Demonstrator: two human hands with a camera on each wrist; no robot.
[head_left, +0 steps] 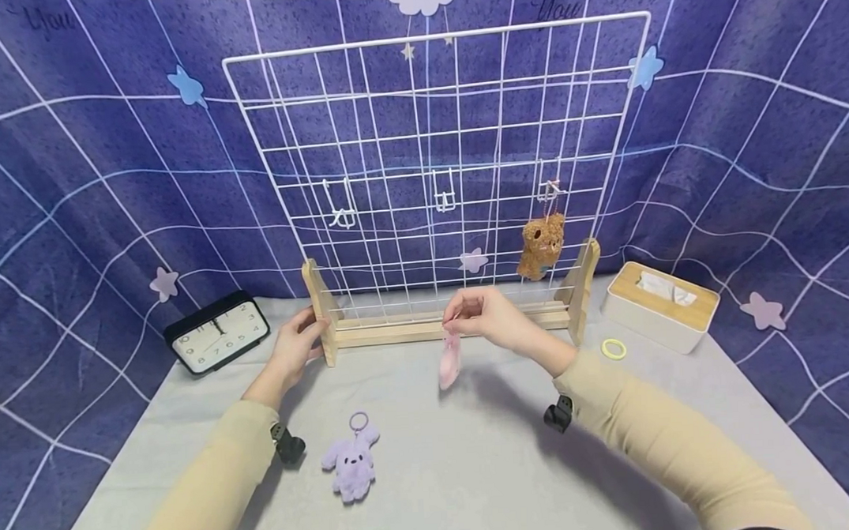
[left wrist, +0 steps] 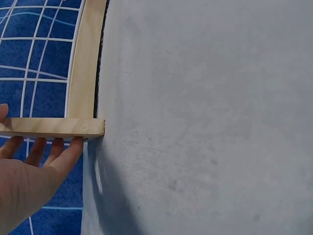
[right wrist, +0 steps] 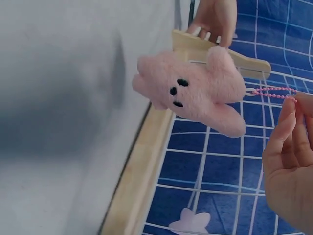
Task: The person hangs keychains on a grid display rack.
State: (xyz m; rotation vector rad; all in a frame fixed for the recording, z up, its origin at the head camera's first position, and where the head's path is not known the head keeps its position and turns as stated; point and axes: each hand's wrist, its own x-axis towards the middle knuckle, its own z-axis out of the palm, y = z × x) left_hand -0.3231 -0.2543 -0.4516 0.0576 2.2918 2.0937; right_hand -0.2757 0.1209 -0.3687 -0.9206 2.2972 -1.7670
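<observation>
My right hand (head_left: 479,310) pinches the pink bead chain (right wrist: 274,90) of a pink plush keychain (right wrist: 193,90). The long-eared plush hangs below the fingers in the head view, in front of the rack's wooden base bar (head_left: 392,332). My left hand (head_left: 300,345) holds the left wooden foot (left wrist: 54,127) of the white wire grid rack (head_left: 433,130), thumb on one side and fingers on the other. A brown plush bear (head_left: 541,244) hangs from the right-hand hook (head_left: 548,192). On the table lies a purple plush keychain (head_left: 353,467) with a purple ring.
The left hook (head_left: 342,215) and middle hook (head_left: 445,201) carry nothing. A black-framed clock (head_left: 217,335) stands at the left. A tissue box (head_left: 657,306) and a yellow ring (head_left: 613,349) are at the right. A starry blue curtain (head_left: 106,152) hangs behind.
</observation>
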